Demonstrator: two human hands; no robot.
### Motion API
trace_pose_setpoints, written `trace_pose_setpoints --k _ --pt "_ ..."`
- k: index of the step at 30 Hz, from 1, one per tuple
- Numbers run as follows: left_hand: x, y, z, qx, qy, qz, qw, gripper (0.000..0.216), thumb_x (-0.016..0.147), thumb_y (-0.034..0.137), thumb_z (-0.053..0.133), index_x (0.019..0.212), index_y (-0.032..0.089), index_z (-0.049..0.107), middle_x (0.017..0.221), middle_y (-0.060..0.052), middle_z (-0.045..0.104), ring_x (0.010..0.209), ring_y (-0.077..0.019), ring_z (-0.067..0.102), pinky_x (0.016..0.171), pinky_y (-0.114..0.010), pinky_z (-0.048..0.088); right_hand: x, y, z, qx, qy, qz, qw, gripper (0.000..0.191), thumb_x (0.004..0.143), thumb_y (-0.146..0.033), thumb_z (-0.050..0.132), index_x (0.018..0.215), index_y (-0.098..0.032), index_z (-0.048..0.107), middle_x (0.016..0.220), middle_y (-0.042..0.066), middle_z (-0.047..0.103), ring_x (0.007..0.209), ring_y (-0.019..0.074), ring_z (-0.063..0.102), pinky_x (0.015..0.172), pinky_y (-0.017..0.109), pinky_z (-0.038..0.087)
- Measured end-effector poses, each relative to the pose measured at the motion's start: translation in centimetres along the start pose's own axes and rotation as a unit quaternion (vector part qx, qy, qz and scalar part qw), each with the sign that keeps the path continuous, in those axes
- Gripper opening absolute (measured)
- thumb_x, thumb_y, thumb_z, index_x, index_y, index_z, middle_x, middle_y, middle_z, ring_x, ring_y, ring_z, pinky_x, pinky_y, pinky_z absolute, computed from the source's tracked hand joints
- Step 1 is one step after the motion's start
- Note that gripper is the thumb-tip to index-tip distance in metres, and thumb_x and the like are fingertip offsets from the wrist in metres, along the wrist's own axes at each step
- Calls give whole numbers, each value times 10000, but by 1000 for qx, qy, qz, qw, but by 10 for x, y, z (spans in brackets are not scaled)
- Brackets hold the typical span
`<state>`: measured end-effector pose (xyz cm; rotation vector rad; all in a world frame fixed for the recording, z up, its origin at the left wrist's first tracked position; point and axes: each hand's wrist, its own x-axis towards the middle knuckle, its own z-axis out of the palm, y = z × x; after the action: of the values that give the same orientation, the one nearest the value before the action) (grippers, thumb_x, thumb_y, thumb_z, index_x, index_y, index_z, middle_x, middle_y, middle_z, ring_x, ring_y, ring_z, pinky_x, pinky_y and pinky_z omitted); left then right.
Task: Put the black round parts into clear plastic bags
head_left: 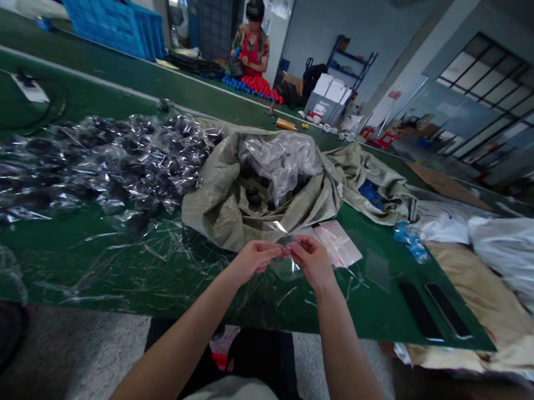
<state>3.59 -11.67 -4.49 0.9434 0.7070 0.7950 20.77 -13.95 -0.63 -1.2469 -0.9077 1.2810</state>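
Two bare hands meet above a green worktop (236,310), fingertips pinched together on one clear plastic bag. The left hand (254,262) and the right hand (312,261) each grip it between thumb and fingers; the bag (289,270) hangs just below and between them, near the worktop's front edge, its outline hard to make out against the green. Directly beyond the hands is one open olive sack (211,211), with crumpled clear plastic (288,159) over its mouth; a few dark rounded pieces (252,196) show inside, the others hidden. To the left lies a heap of dark pieces in shiny clear wrappers (114,165), too many and too tangled to count, cut off at the picture's edge. Just right of the hands is a pile of flat clear packets (339,245) with pinkish edges, its number unclear. Farther right, two flat black rectangles (433,310) lie side by side. Across the room, one co-worker (253,46) stands behind red and blue pieces (259,87), too small to count
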Motion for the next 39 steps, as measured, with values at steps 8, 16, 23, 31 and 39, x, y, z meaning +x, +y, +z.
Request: trace_pose_setpoints --k 8,16,23,31,39 --pt "0 10 -9 87 225 47 969 363 624 486 761 585 129 706 547 -30 646 466 -87 477 478 -221 313 1 6 2 -69 -89 67 991 557 639 -321 827 1119 -177 583 888 61 733 765 162 692 724 301 562" --pt "2 18 -13 220 328 65 916 480 696 581 676 504 143 637 440 8 535 449 -88 393 483 -242 283 -19 -2 19 -389 -154 -278 864 664 727 -267 751 1337 -264 489 1499 90 391 1379 248 371 1129 464 335" --pt "-7 23 -10 256 267 133 919 465 789 580 577 631 148 647 614 -23 631 585 -130 535 569 -240 369 -10 13 33 -446 1 -302 842 202 907 -301 534 922 -213 714 929 66 741 857 201 684 828 332 524" --pt "-23 24 -5 375 232 150 885 342 772 495 639 883 172 622 849 -4 665 534 -85 473 582 -236 393 -12 12 47 -341 123 -177 915 398 863 -532 553 734 -191 711 666 42 723 595 191 650 588 280 489" --pt "-11 41 0 360 255 158 883 272 829 397 535 703 164 600 696 -2 628 597 -116 542 599 -233 401 -6 12 50 -354 97 -198 909 370 889 -505 533 805 -196 719 733 49 736 673 196 678 668 297 514"
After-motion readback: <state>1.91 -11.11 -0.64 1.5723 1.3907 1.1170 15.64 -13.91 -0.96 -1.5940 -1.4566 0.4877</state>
